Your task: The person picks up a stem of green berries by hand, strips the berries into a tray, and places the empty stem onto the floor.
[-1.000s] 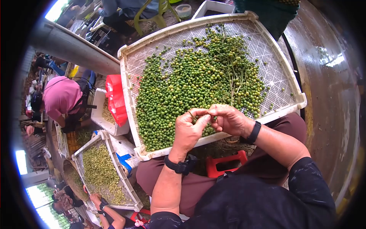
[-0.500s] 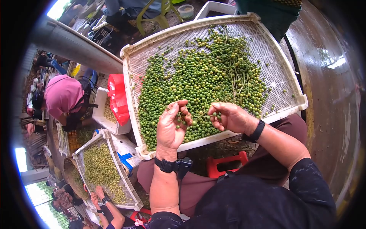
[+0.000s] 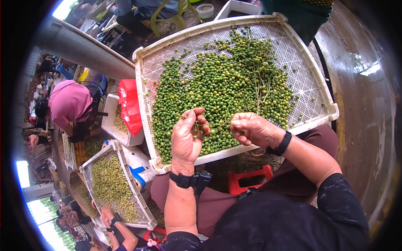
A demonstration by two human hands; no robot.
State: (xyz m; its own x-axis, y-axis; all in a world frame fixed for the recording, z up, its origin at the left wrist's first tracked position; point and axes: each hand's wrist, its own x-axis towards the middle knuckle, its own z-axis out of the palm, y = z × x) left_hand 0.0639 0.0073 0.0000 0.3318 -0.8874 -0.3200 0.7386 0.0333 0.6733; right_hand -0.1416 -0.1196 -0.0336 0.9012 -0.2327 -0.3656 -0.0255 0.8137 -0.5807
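One thin stem [image 3: 220, 124] between pinching fingers [image 3: 198, 111], left hand [image 3: 184, 140] palm inward, right hand [image 3: 258, 129] back uppermost, above green berries [image 3: 209, 81]

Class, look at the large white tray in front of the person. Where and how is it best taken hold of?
I'd take the large white tray by its raised rim, at the left and right sides together, fingers coming from outside. Loose green fruit lies spread inside, so gripping opposite sides should help keep it level.
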